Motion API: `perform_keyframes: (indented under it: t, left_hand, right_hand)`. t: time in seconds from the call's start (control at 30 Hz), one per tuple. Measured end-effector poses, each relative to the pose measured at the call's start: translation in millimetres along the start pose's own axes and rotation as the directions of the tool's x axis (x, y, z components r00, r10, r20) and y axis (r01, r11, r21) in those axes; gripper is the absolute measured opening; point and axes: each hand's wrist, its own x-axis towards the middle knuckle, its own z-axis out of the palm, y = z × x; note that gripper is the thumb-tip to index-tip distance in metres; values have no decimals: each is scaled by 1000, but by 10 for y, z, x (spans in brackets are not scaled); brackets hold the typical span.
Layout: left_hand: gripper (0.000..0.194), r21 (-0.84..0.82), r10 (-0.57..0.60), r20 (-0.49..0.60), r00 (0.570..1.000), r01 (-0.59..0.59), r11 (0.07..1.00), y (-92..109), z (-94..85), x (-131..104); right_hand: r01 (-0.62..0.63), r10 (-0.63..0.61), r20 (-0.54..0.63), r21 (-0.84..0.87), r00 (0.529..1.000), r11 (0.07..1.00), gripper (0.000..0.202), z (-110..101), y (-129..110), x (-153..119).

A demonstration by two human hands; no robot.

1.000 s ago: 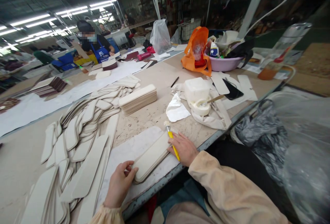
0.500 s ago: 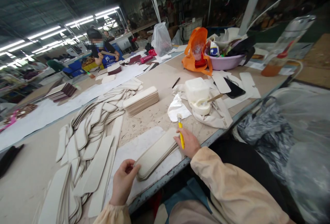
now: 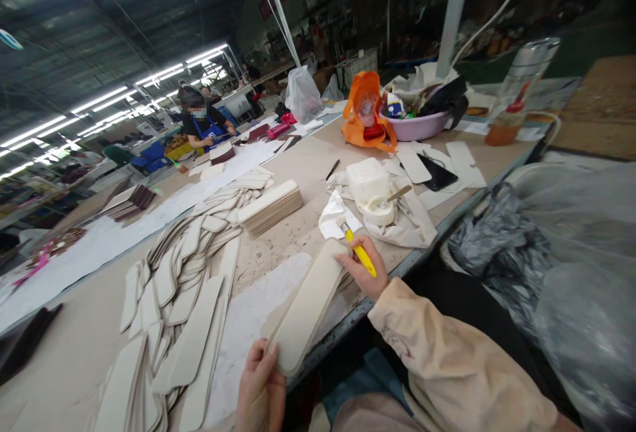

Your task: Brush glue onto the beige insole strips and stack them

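My left hand [image 3: 262, 382] pinches the near end of a long off-white strip with rounded ends [image 3: 313, 306], its thumb on top. The strip is tilted and appears lifted off the flat pieces beneath it, which it mostly hides. At its far end my right hand [image 3: 371, 271] touches the edge with its fingertips while gripping a yellow-handled brush [image 3: 364, 257]. The bristles point away from me, over a crumpled white cloth [image 3: 338, 210]. White paper [image 3: 263, 293] lies under the work. Just beyond stands a white plastic container [image 3: 370, 183] with a flat stick in it.
Loose strips [image 3: 191, 339] spread in a heap on the left, with a neat stack [image 3: 271, 210] behind. Farther back are an orange bag [image 3: 360, 110], a purple basin [image 3: 417, 126], a phone [image 3: 437, 172] and a bottle [image 3: 521, 94]. A co-worker [image 3: 206, 124] sits across the table.
The top strip has been raised and tilted off the pile, its near end drawn toward me by my left hand. The brush has turned in my right hand. My view has shifted slightly.
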Motion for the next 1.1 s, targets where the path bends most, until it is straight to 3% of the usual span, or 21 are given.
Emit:
perform_keyframes:
  t: [0.1, 0.23, 0.3, 0.33, 0.6, 0.83, 1.1]
  left_hand:
    - [23, -42, -211, 129, 969, 217, 975, -206, -20, -144]
    - [36, 45, -497, 365, 787, 518, 854, -434, 44, -288]
    - [40, 135, -563, 399, 724, 561, 817, -525, 118, -333]
    - [41, 176, -579, 393, 714, 560, 810, -567, 160, -347]
    - [43, 258, -563, 229, 794, 508, 822, -777, 343, -388]
    - [50, 256, -572, 216, 791, 520, 815, -820, 337, -403]
    - [45, 258, -573, 239, 784, 517, 816, -812, 344, -405]
  right_hand:
    - [-30, 31, -9, 94, 999, 995, 35, -20, -98, 21]
    - [-66, 61, 39, 142, 997, 988, 39, -27, -198, -1]
    - [-66, 59, 50, 150, 997, 986, 39, -11, -229, -27]
    - [-58, 50, 58, 149, 997, 987, 38, -2, -238, -40]
    - [-37, 35, 23, 77, 999, 996, 37, 29, -230, -63]
    - [26, -27, -13, -98, 1000, 995, 33, 25, -243, -82]
    - [30, -29, 10, -145, 1000, 989, 36, 21, -183, -80]
